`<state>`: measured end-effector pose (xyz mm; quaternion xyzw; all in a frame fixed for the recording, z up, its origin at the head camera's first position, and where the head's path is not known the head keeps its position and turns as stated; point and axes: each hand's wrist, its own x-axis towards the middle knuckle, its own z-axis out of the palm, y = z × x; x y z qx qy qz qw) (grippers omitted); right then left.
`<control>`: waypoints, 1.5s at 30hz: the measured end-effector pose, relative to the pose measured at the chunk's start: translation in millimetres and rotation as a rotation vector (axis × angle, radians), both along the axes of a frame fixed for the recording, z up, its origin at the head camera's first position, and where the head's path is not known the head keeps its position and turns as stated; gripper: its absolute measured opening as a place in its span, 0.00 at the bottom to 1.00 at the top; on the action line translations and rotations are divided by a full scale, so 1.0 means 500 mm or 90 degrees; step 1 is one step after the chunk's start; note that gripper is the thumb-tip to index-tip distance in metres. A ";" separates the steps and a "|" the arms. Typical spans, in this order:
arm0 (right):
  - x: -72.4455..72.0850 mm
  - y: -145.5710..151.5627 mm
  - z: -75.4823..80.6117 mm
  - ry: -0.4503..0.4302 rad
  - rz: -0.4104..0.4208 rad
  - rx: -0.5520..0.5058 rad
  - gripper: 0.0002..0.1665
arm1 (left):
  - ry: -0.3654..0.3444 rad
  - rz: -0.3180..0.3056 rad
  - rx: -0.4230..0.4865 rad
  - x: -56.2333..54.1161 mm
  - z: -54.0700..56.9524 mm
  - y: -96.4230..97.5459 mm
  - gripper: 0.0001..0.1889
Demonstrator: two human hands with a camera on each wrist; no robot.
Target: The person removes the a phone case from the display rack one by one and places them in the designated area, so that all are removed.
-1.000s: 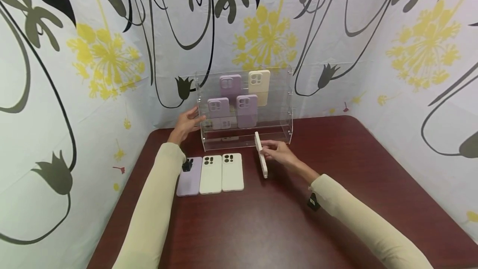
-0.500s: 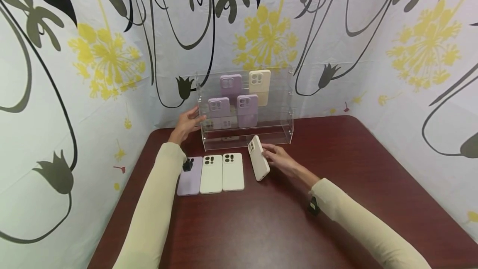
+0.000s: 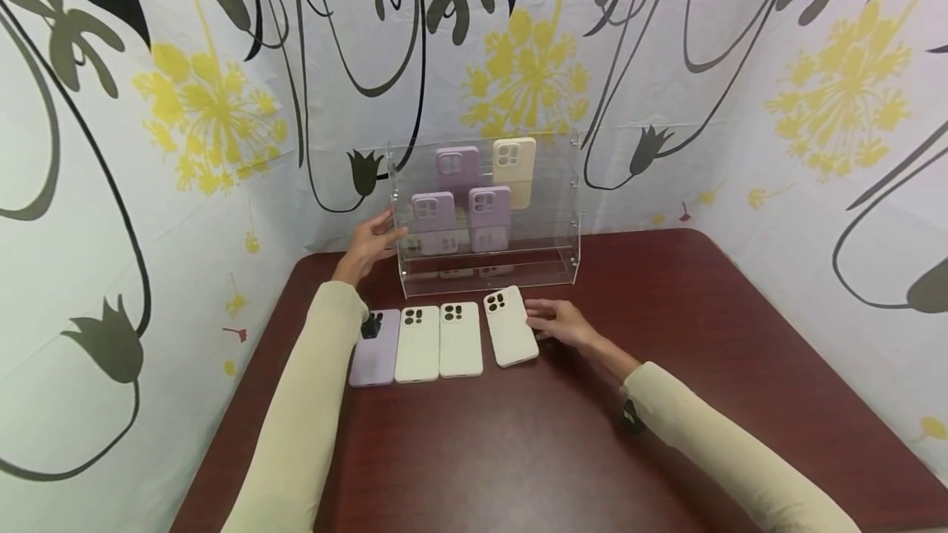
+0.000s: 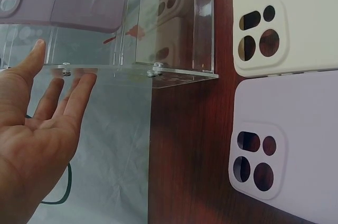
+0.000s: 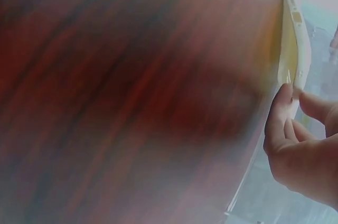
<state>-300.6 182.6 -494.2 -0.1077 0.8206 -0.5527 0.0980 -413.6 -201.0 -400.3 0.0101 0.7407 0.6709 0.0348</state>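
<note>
My right hand (image 3: 555, 322) pinches a cream phone case (image 3: 511, 326) by its right edge. The case slants just right of the row on the table; in the right wrist view the case (image 5: 297, 44) appears edge-on, with thumb and fingertips at its rim. My left hand (image 3: 368, 247) touches the left side panel of a clear acrylic display stand (image 3: 544, 224). Its fingers (image 4: 79, 97) are fairly straight against that panel in the left wrist view. Left of the held case lie two cream phone cases (image 3: 461, 340) (image 3: 418, 344) and a lilac phone case (image 3: 376, 352).
On the stand's tiers stand lilac cases (image 3: 490, 216) and a cream case (image 3: 514, 171). The stand is near the back of a dark red wooden table (image 3: 474, 451). A patterned curtain (image 3: 629, 89) surrounds the table's back and sides.
The right hand has turned the cream case from edge-on to nearly flat, its back facing up, and lowered it beside the row. The left hand stays at the stand.
</note>
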 end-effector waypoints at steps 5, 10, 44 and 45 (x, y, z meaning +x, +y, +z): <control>0.004 -0.004 -0.009 -0.007 0.013 -0.015 0.29 | 0.002 -0.005 -0.001 -0.001 -0.002 -0.004 0.39; 0.008 -0.009 -0.015 -0.010 0.025 -0.028 0.28 | 0.002 -0.010 -0.029 -0.001 -0.003 -0.004 0.39; 0.015 -0.012 -0.019 -0.019 0.016 -0.034 0.30 | 0.024 -0.015 -0.028 0.007 -0.002 -0.003 0.39; 0.015 -0.012 -0.018 -0.019 0.017 -0.034 0.30 | 0.027 -0.014 -0.032 0.008 -0.001 -0.002 0.39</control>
